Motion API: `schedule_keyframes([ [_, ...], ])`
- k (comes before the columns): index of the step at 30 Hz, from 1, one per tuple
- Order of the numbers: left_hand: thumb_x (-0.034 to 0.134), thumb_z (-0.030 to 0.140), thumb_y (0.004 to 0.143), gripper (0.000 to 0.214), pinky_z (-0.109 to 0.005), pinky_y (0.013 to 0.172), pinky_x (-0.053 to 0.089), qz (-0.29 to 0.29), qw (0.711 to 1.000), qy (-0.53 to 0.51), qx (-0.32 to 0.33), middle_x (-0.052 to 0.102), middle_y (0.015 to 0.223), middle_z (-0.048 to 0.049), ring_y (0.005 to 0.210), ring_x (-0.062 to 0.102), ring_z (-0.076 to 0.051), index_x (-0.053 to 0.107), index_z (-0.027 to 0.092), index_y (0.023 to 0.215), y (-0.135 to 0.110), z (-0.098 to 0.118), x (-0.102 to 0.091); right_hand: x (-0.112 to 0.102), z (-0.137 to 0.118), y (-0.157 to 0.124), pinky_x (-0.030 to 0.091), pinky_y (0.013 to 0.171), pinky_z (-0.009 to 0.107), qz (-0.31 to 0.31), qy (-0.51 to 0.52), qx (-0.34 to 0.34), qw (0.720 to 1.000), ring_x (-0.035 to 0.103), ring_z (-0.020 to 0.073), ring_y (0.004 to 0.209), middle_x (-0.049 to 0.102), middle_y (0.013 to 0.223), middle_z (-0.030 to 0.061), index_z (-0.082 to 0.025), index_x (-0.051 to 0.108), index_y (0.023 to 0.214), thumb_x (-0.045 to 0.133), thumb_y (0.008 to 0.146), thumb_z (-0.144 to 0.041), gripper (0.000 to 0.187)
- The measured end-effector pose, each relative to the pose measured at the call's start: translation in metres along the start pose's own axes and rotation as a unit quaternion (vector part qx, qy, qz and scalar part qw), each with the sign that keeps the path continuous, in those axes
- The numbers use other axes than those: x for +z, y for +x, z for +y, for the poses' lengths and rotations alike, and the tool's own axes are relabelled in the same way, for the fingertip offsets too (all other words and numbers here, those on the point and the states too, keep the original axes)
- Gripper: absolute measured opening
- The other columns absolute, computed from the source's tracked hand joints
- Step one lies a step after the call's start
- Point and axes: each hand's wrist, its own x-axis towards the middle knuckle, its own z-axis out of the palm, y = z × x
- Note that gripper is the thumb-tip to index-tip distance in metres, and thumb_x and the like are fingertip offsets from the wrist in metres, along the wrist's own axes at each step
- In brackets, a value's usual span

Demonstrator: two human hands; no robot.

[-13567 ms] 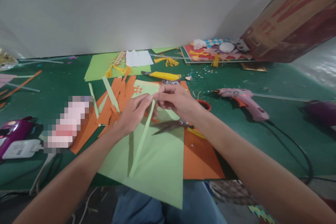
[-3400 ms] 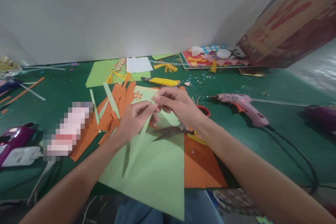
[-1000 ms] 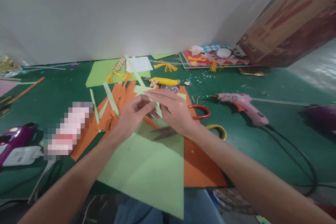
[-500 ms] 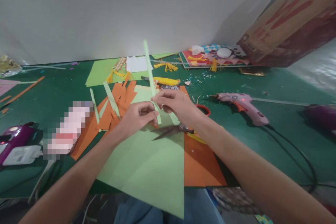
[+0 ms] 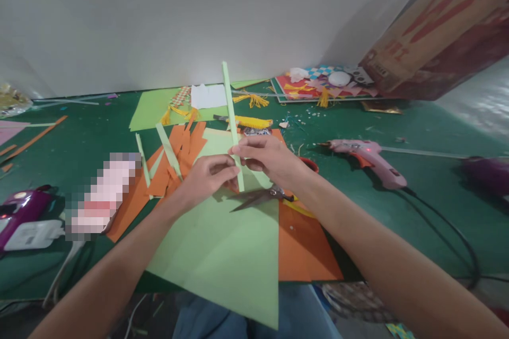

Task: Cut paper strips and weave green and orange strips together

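A narrow light green paper strip (image 5: 228, 95) stands nearly upright between my hands, tilted a little to the left at its top. My left hand (image 5: 214, 174) pinches it near the lower end. Just above, my right hand (image 5: 262, 152) grips the same strip between thumb and fingers. Below them lie scissors (image 5: 258, 198) with their blades apart, on a light green paper sheet (image 5: 222, 254). The right forearm partly covers the scissors' handles. Orange paper (image 5: 306, 249) shows under the green sheet. Cut orange and green strips (image 5: 170, 159) are heaped left of my hands.
A pink glue gun (image 5: 369, 159) with a cable lies on the right. At left are a blurred-out phone (image 5: 103, 196), a white plug (image 5: 34, 235) and a purple device (image 5: 26, 209). Behind stand a yellow cutter (image 5: 252, 122), a craft-filled tray (image 5: 326, 85) and a paper bag (image 5: 441, 32).
The strip's top has shifted slightly to the right, and the strip looks narrower and sharper now. Both hands keep nearly the same place and grip.
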Motion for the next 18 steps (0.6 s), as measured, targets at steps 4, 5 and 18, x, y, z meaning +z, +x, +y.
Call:
schedule_keyframes([
  [4, 0.054, 0.039, 0.082, 0.026, -0.025, 0.064, 0.052, 0.026, 0.999, -0.044, 0.018, 0.060, 0.069, -0.0002, 0.063, 0.058, -0.012, 0.063, 0.017, 0.073, 0.0012, 0.0004, -0.0001, 0.0019, 0.0000, 0.0001, 0.017, 0.044, 0.025, 0.011, 0.025, -0.009, 1.000, 0.032, 0.0036, 0.046, 0.048, 0.050, -0.0050, -0.015, 0.060, 0.057, 0.078, 0.061, -0.033, 0.026],
  [5, 0.053, 0.039, 0.083, 0.027, -0.025, 0.064, 0.052, 0.030, 0.998, -0.045, 0.020, 0.059, 0.068, -0.0002, 0.063, 0.058, -0.012, 0.064, 0.017, 0.073, 0.0013, 0.0004, 0.0000, 0.0027, 0.0003, 0.0000, 0.017, 0.044, 0.025, 0.011, 0.029, -0.012, 0.999, 0.032, 0.0036, 0.046, 0.049, 0.049, -0.0046, -0.015, 0.057, 0.054, 0.078, 0.061, -0.033, 0.028],
  [18, 0.053, 0.035, 0.084, 0.025, -0.025, 0.063, 0.051, 0.051, 0.998, -0.016, 0.030, 0.061, 0.063, 0.0007, 0.061, 0.060, -0.013, 0.061, 0.018, 0.067, -0.0003, 0.0035, 0.0021, 0.0062, 0.0045, 0.0001, 0.018, 0.045, 0.025, 0.035, 0.041, -0.041, 0.998, 0.032, 0.0041, 0.046, 0.042, 0.047, -0.0065, -0.017, 0.047, 0.048, 0.079, 0.058, -0.041, 0.041],
])
